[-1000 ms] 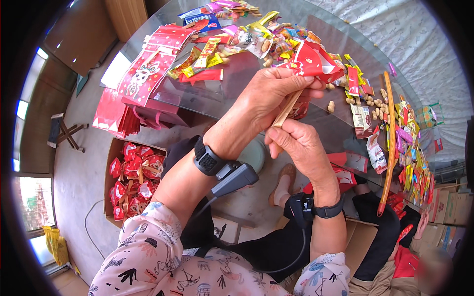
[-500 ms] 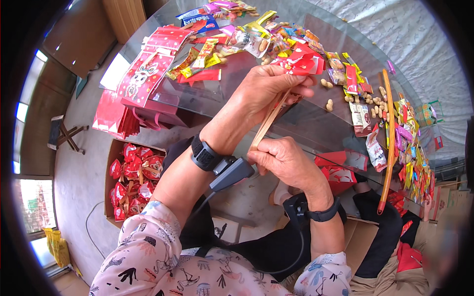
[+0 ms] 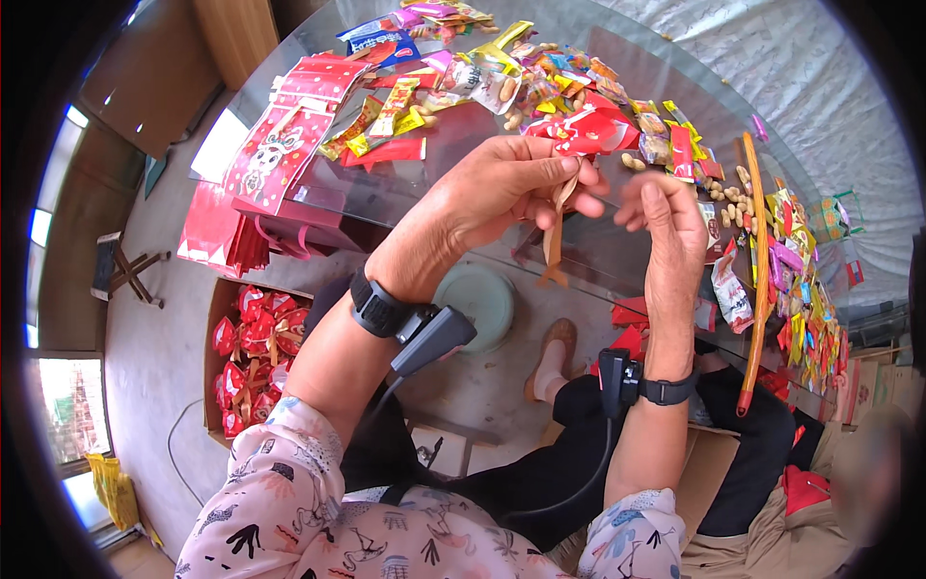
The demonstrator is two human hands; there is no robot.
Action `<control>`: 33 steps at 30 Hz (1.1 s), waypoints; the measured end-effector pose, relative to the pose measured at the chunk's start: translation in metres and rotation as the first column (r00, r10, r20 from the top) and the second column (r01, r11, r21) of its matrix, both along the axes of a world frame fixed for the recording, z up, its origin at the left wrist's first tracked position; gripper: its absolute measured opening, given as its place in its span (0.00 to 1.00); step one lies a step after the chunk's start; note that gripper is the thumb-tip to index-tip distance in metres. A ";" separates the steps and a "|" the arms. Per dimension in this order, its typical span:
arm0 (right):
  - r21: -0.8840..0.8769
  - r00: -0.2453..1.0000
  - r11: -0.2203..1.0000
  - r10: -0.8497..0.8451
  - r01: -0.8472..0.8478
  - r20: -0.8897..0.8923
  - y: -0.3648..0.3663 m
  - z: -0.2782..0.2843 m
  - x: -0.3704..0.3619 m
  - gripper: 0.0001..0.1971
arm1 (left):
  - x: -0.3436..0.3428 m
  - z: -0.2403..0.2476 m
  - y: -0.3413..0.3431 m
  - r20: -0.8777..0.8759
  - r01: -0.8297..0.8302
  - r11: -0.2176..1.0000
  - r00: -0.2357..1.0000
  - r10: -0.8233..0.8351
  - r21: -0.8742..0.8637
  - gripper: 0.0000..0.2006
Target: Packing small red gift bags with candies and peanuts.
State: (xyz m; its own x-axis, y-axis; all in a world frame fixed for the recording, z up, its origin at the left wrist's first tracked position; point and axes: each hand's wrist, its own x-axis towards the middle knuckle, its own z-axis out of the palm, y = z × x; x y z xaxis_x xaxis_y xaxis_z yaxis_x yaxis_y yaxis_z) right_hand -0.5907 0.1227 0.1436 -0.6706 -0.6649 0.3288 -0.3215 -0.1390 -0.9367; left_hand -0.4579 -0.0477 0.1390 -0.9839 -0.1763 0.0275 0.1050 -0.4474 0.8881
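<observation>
My left hand is closed on the gathered neck of a red gift pouch, thumb and fingers pinching it above the glass table. From under those fingers a tan ribbon hangs loose. Just to the right, my right hand is raised with its fingers loosely bent and apart, touching neither pouch nor ribbon. Wrapped sweets and peanuts lie beyond the pouch. What is inside the pouch cannot be seen.
At the left, red printed paper bags lie on the table, above a carton of tied red pouches. A long orange-brown stick lies along the right side, beside more sweets. A pale round stool stands below.
My right hand has let go of the ribbon and moved up and to the right. The ribbon, stretched tight before, now dangles. My left hand still pinches the pouch.
</observation>
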 end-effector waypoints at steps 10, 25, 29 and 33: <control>-0.215 0.999 0.977 0.009 -0.017 -0.040 -0.025 0.001 0.009 0.15 | -0.008 -0.012 0.025 -0.085 -0.081 0.997 0.993 0.081 -0.004 0.14; -0.151 0.981 0.987 -0.081 0.054 -0.174 -0.027 0.013 0.009 0.10 | -0.004 -0.008 0.032 -0.077 -0.309 0.742 0.941 0.330 -0.595 0.13; -0.146 0.964 0.987 -0.106 0.071 -0.245 -0.030 0.019 0.012 0.05 | 0.001 -0.005 0.034 -0.087 -0.312 0.666 0.933 0.349 -0.678 0.13; -0.153 0.638 0.987 -0.149 0.050 -0.756 -0.029 0.024 0.024 0.03 | -0.004 -0.009 0.034 -0.069 -0.303 0.666 0.933 0.353 -0.681 0.12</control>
State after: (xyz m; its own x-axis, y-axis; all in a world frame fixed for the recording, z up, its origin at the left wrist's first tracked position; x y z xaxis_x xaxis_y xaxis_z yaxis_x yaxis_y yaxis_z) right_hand -0.5664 0.0941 0.1677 -0.2082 -0.5367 0.8177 -0.9318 -0.1452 -0.3326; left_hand -0.4618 -0.0133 0.1300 -0.8700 -0.4470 0.2083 0.0607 0.3221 0.9448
